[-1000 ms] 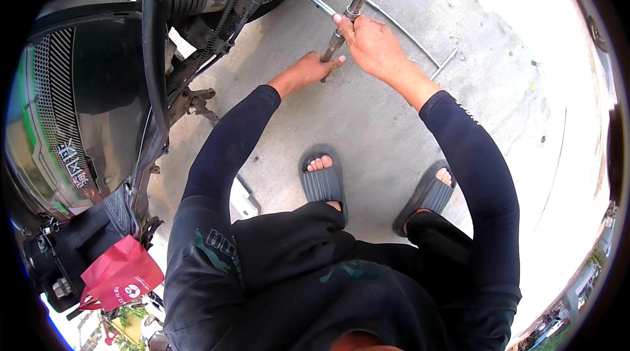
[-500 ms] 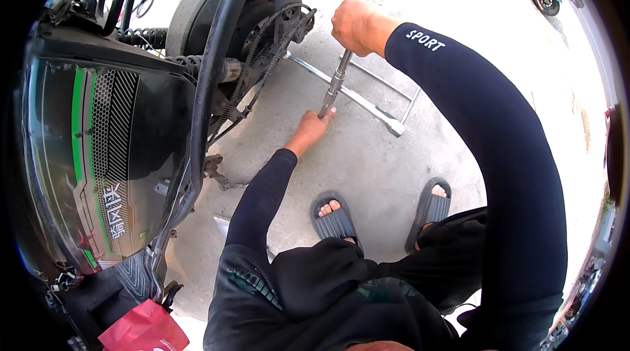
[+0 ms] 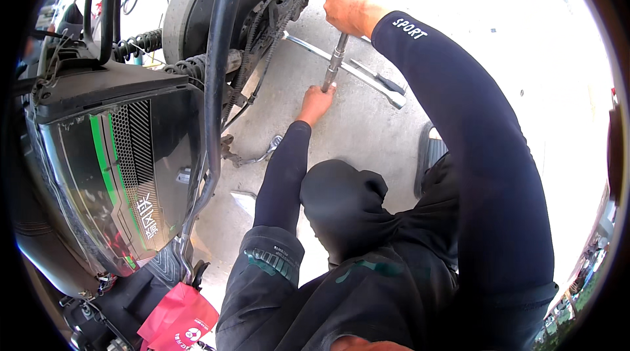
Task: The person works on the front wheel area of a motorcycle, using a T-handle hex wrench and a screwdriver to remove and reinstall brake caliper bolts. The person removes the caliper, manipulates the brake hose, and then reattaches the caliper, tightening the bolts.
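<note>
My right hand (image 3: 350, 9) is closed over the upper end of a steel socket bar (image 3: 336, 59) with stepped, collar-like sections. Lower down, my left hand (image 3: 317, 103) wraps round the bar's other end, so both tips are hidden in my fingers. The bar slants a little, with its upper end tilted right. Beneath it on the concrete lies a long silver socket wrench (image 3: 371, 82) with a thick head at its right end. A tool with a dark handle (image 3: 388, 82) rests beside that wrench, partly behind my right arm.
To the left stands a vehicle with a black-and-green side panel (image 3: 131, 180), a frame tube (image 3: 220, 55), a wheel (image 3: 187, 9) and hanging cables (image 3: 252, 68). A red bag (image 3: 177, 318) sits at lower left. A metal piece (image 3: 272, 147) lies near my left forearm.
My view has shifted and my body leans further forward; a bent knee now hides my left foot. Both hands keep hold of the socket bar. The dark-handled tool has come into sight.
</note>
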### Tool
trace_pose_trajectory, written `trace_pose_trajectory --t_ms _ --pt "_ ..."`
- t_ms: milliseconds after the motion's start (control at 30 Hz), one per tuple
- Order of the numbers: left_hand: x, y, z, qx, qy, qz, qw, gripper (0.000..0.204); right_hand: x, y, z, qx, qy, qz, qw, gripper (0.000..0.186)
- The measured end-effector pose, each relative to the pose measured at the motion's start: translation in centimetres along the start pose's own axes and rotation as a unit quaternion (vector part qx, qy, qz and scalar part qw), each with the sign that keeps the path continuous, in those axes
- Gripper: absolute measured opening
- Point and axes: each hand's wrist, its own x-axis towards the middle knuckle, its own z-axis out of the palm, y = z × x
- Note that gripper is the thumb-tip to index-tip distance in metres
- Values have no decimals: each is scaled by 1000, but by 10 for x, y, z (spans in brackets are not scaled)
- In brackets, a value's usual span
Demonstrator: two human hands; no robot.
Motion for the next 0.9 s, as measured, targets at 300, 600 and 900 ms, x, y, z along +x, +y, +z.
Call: trace_pose_trajectory --t_ms 300,600,900 --pt "-7 -1 -1 21 -32 -53 998 60 22 12 55 75 166 -34 983 12" --pt "-22 -18 -13 51 3 -100 994 53 15 22 54 127 220 -70 965 15" --pt "-35 -21 -31 76 -5 -111 991 54 21 31 66 179 141 -72 971 14"
